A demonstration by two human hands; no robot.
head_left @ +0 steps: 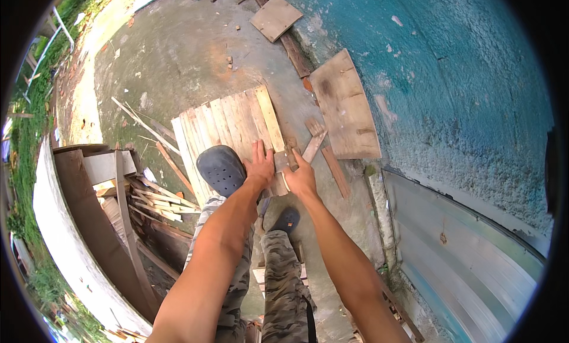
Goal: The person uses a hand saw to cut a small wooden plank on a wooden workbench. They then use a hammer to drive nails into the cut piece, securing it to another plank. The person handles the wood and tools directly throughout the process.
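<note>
A panel of several pale wooden planks (222, 121) laid side by side is in front of me, raised at its near edge. My left hand (259, 165) presses on its near right part, fingers spread, holding nothing. Beside it my right hand (300, 178) is closed at the panel's near right corner, thumb and index finger about a brownish, narrow piece (291, 158) whose kind I cannot make out. My left foot, in a dark clog (220, 170), stands on the planks. The other dark clog (287, 220) is on the ground.
On the left, a wooden bin (83, 224) holds scrap sticks. Thin strips (145, 125) lie near the panel's left side. A plywood sheet (347, 106) leans at the blue wall (450, 76); a smaller board (276, 18) lies farther off. A metal sheet (462, 236) stands at right.
</note>
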